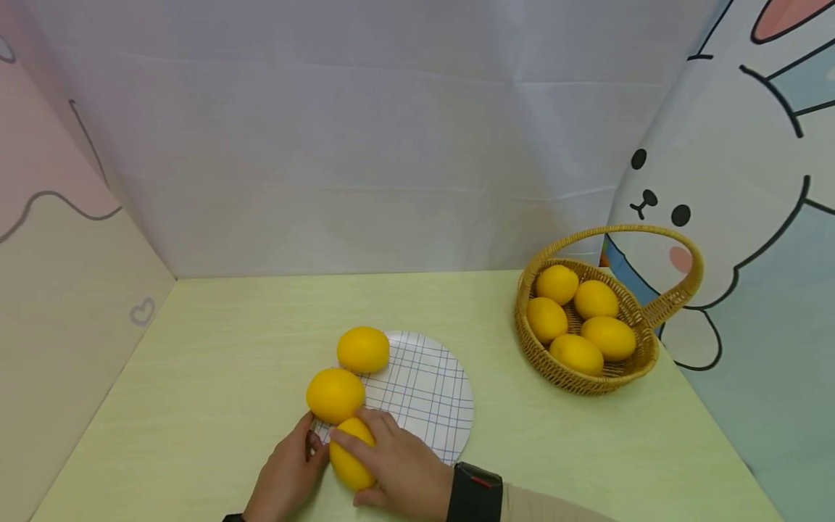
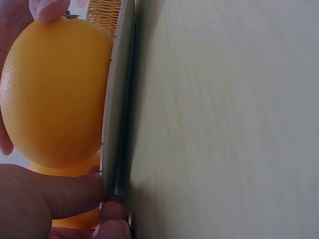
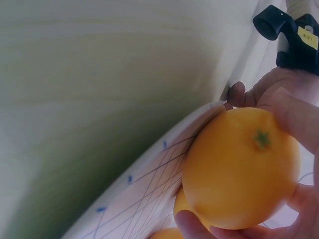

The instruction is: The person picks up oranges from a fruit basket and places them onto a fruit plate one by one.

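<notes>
A round white plate point(image 1: 424, 391) with a blue grid pattern lies on the table. My left hand point(image 1: 287, 467) pinches its near left rim, thumb above and fingertips beneath in the left wrist view. My right hand point(image 1: 412, 467) grips an oval orange-yellow fruit point(image 1: 348, 464) at the plate's near edge; a green star-shaped stem end shows on that fruit point(image 3: 239, 169) in the right wrist view. Two more such fruits, a middle one point(image 1: 335, 396) and a far one point(image 1: 363, 349), sit along the plate's left side.
At the back right of the pale table point(image 1: 215, 362) stands a wicker basket point(image 1: 548, 373) with a tall handle, holding several of the same fruits point(image 1: 596, 299). A white cloth wall point(image 1: 339, 167) closes off the back, with printed side panels point(image 1: 770, 399) left and right.
</notes>
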Available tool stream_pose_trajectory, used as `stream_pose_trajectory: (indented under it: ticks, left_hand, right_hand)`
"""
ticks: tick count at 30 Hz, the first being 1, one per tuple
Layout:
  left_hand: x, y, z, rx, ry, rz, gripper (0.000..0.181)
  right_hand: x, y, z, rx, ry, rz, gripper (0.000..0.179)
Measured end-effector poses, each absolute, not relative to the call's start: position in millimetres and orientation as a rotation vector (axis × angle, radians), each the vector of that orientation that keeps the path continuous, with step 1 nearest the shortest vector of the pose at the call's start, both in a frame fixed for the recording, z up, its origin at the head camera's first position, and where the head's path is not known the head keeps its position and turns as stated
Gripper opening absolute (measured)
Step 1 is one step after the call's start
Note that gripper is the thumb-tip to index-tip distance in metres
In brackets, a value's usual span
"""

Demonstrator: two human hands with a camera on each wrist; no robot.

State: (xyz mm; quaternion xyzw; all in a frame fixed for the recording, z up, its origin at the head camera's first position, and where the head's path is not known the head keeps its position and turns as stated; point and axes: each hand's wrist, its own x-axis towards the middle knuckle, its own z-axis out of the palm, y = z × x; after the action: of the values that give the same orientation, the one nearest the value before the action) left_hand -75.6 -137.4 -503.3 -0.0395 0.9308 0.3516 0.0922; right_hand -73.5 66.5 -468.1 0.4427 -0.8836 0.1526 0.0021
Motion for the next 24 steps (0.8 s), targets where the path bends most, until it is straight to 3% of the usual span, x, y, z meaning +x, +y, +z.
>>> stream_pose_trajectory:
  ticks: [24]
  left_hand:
    - [-72.3,-137.9,-504.0,-0.083,2.789,1.091,0.051]
  right_hand:
    - [-76.5,70.1,-468.9,1.351,-2.782,0.437,0.095]
